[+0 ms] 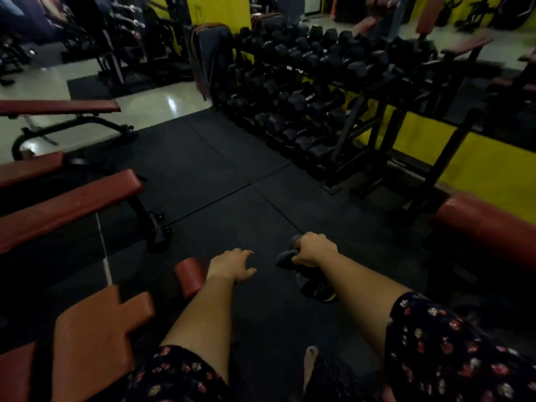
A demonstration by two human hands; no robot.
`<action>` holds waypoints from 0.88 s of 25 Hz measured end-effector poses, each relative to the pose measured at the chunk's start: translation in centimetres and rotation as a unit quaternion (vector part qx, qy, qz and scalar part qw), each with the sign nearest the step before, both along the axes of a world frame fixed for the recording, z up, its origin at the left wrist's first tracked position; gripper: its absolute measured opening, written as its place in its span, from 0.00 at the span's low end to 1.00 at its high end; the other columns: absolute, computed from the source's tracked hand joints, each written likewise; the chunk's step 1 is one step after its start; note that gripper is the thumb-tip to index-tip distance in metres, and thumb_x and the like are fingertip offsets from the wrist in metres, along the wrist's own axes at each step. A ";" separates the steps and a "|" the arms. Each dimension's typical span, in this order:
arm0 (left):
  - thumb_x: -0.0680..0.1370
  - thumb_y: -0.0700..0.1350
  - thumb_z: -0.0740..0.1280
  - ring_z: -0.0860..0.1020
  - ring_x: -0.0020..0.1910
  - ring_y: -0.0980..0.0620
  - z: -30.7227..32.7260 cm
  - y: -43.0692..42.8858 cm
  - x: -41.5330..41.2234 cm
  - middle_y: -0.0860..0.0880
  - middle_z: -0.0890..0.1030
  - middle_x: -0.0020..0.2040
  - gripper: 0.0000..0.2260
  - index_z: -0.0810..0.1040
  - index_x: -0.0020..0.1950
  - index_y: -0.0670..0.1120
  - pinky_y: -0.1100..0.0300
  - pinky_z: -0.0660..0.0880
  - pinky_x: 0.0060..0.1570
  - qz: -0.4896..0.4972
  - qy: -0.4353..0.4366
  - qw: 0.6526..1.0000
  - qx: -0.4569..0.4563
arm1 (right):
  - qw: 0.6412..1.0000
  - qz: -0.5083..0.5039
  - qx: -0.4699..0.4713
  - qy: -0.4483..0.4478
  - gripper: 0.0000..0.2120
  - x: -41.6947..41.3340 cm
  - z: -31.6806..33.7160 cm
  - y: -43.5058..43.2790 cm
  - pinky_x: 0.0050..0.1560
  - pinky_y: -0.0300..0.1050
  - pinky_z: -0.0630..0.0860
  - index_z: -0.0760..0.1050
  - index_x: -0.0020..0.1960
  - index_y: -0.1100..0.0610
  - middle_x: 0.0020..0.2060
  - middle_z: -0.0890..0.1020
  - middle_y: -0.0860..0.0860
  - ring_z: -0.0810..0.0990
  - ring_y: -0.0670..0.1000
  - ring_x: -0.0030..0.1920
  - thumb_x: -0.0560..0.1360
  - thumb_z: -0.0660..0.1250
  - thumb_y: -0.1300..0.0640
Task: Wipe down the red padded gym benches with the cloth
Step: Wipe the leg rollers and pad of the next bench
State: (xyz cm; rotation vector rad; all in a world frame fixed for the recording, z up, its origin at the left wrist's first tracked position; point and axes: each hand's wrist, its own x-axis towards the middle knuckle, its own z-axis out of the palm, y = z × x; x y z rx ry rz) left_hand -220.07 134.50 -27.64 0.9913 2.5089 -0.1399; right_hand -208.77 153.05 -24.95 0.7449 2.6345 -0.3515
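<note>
Red padded benches (pixel 66 204) line the left side of the view, three long pads one behind another on black frames. The farthest bench (pixel 58 107) stands over the pale tiled floor (pixel 156 103), and the nearer two sit at the edge of the black rubber mat (pixel 220 169). The cloth (pixel 285 258), dark grey and bunched, is in the right hand (pixel 314 250), whose fingers are curled tight round it with the knuckles up. It is held out over the mat, touching no pad, well apart from the benches on the left and from the rounded red pad (pixel 487 230) on the right. The left hand (pixel 232 265) reaches forward beside it, fingers loosely spread with the thumb out, holding nothing. A short red pad (pixel 188 275) lies just beside the left wrist; whether the two touch cannot be told. An angular orange-red pad (pixel 98 338) fills the lower left corner. Both arms wear dark floral sleeves (pixel 452 343). Ahead stands a tiered rack (pixel 362 111) loaded with black dumbbells (pixel 295 100), with a yellow wall (pixel 493 166) behind its right end. The room is dim and the far corners are blurred.
</note>
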 end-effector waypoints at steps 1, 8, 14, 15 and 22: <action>0.80 0.60 0.61 0.69 0.70 0.46 0.2 1.6 -1.7 0.50 0.68 0.73 0.27 0.61 0.77 0.56 0.48 0.72 0.63 -0.002 0.005 1.000 0.001 | 1.000 -0.007 0.001 0.003 0.18 -1.4 -0.1 1.8 0.55 0.53 0.74 0.74 0.64 0.51 0.62 0.71 0.54 0.70 0.59 0.62 0.76 0.64 0.46; 0.80 0.60 0.61 0.68 0.71 0.46 1.2 14.2 -14.3 0.49 0.67 0.74 0.27 0.60 0.78 0.57 0.47 0.71 0.64 0.012 -0.009 1.000 -0.004 | 0.999 -0.020 0.010 0.027 0.23 -13.6 0.9 15.1 0.54 0.52 0.73 0.73 0.67 0.53 0.63 0.71 0.53 0.70 0.59 0.63 0.75 0.65 0.44; 0.80 0.59 0.62 0.68 0.71 0.45 2.3 22.3 -23.5 0.49 0.66 0.75 0.27 0.60 0.78 0.57 0.47 0.72 0.63 0.039 -0.012 0.999 0.031 | 0.998 -0.033 0.008 0.046 0.24 -23.9 1.0 23.6 0.52 0.52 0.73 0.74 0.66 0.54 0.63 0.72 0.54 0.69 0.59 0.63 0.74 0.66 0.43; 0.80 0.60 0.62 0.68 0.71 0.45 2.1 22.8 -24.7 0.49 0.66 0.75 0.28 0.60 0.78 0.57 0.46 0.72 0.64 0.048 -0.017 0.998 0.029 | 0.999 -0.024 0.002 0.038 0.24 -25.2 0.6 24.0 0.54 0.52 0.73 0.73 0.66 0.54 0.64 0.72 0.54 0.69 0.59 0.64 0.74 0.66 0.43; 0.80 0.60 0.61 0.68 0.71 0.45 0.8 26.4 -39.4 0.49 0.66 0.75 0.28 0.59 0.78 0.56 0.47 0.72 0.64 0.078 -0.003 0.997 0.027 | 0.999 0.045 0.005 0.021 0.22 -40.5 -0.2 27.9 0.56 0.52 0.73 0.73 0.67 0.52 0.64 0.71 0.53 0.69 0.58 0.64 0.75 0.65 0.45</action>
